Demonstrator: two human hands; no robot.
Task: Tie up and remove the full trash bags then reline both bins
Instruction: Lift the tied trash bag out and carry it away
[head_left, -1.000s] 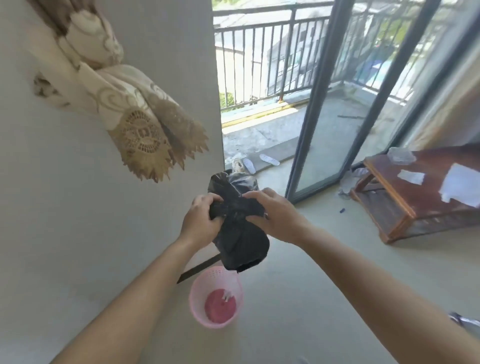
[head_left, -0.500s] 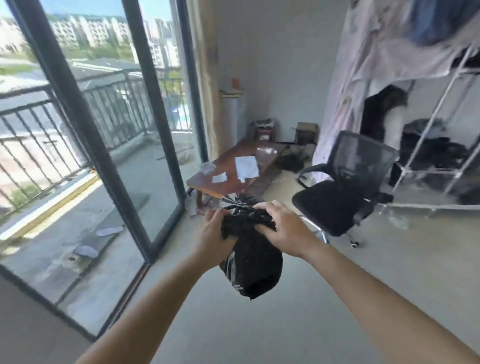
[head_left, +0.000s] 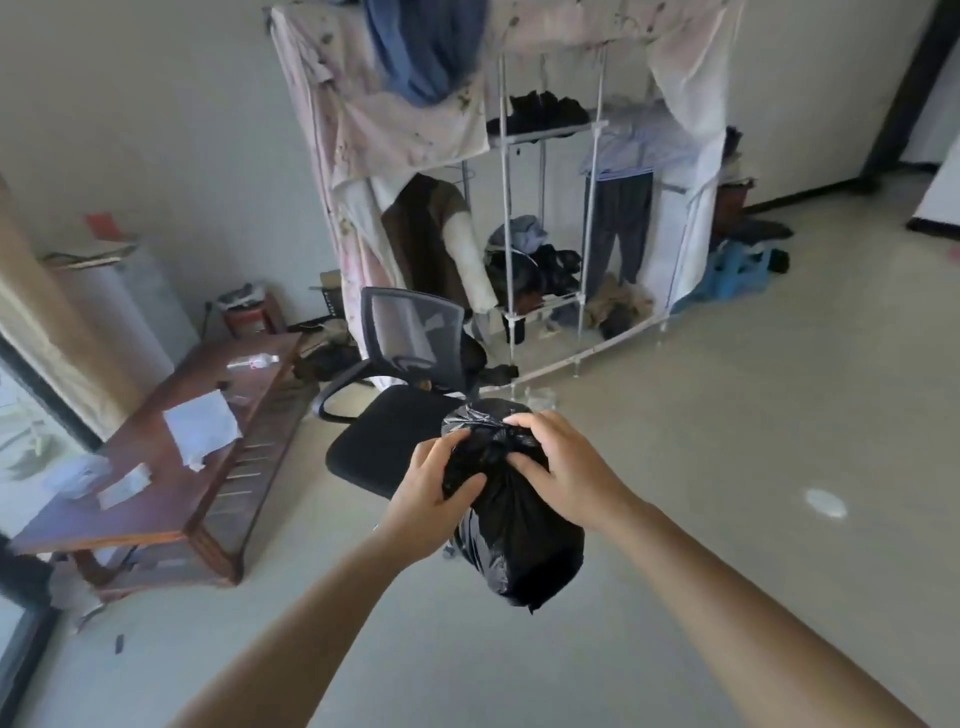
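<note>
A full black trash bag (head_left: 519, 545) hangs in the air in front of me, its bunched neck gathered at the top. My left hand (head_left: 431, 493) grips the neck from the left, fingers wrapped into the plastic. From the right, my right hand (head_left: 561, 467) pinches the same gathered neck. Both hands hold the bag clear of the floor. No bin is in view.
A black mesh office chair (head_left: 400, 415) stands just beyond the bag. A low wooden table (head_left: 182, 499) with papers is at the left by the glass door. A fabric wardrobe rack (head_left: 519, 208) full of clothes lines the far wall. Clothes (head_left: 737, 270) lie on the floor at right.
My view has swung right, from the wall and pink bin past the balcony door to the wardrobe side of the room. Both hands have kept hold of the black bag's neck throughout.
</note>
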